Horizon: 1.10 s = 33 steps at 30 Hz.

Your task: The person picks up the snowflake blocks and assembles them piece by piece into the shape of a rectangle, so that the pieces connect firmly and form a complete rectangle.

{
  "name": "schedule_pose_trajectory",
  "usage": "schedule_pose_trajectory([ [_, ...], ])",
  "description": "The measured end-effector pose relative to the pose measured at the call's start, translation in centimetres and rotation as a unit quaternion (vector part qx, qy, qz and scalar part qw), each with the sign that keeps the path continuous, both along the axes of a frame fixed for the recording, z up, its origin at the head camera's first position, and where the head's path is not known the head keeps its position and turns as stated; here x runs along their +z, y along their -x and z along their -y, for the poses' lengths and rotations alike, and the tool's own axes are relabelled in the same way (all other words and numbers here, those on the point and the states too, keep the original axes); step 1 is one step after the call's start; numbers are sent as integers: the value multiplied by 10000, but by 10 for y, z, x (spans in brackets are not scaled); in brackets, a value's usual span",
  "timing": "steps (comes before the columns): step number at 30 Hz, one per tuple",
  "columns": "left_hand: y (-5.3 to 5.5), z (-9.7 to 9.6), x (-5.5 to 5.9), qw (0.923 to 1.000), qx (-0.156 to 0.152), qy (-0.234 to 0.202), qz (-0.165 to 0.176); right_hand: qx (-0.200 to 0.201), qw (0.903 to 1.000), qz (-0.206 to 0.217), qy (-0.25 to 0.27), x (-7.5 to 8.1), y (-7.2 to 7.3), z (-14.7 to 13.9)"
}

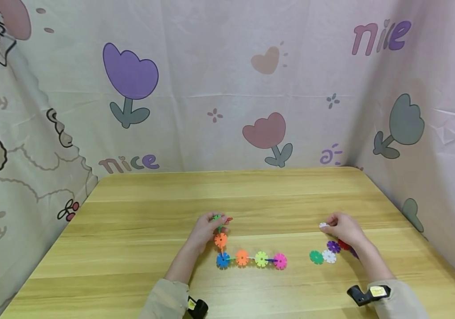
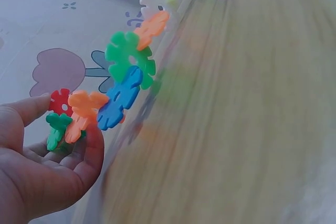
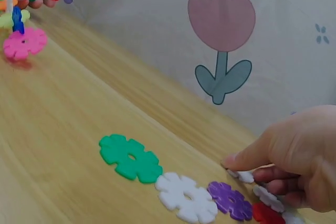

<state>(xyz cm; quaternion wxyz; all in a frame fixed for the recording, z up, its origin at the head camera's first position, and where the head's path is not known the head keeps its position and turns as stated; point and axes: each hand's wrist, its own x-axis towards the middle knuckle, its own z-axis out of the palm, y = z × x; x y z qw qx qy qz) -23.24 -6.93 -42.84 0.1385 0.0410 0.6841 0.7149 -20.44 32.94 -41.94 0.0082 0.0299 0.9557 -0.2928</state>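
Notched, flower-shaped plastic discs are joined edge to edge in a bent chain. Its near row runs from a blue disc [image 1: 223, 260] through orange and yellow-green ones to a pink disc [image 1: 280, 261]. My left hand [image 1: 207, 230] holds the far end of the chain, where green and red discs [image 2: 61, 101] show between thumb and fingers. In the left wrist view the chain stretches up and away from the palm. Over to the right, my right hand [image 1: 345, 228] pinches a white disc [image 1: 323, 225] between thumb and finger, partly covered in the right wrist view.
Loose discs lie near the right hand: a green disc [image 3: 131, 157], a white disc [image 3: 186, 196], a purple disc [image 3: 230, 201] and a red disc [image 3: 269, 213], some under the wrist. A wooden table [image 1: 139, 212] meets a printed cloth [image 1: 195, 66] behind and at both sides.
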Motion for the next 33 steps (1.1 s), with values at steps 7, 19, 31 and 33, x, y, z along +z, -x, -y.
schedule_pose_trajectory([
  [7, 2, 0, -1, 10000, -22, -63, -23, 119, 9999, 108, 27, 2, 3, 3],
  [19, -5, -1, 8, 9999, -110, 18, -57, 210, 9998, 17, -13, 1, -1, 6],
  [31, 0, -1, -3, 10000, -44, -12, -44, 501, 9958, -759, -133, 10, 8, 35],
  [33, 1, -1, -3, 10000, -33, 0, -34, 589, 9957, -714, 62, 13, 11, 46],
])
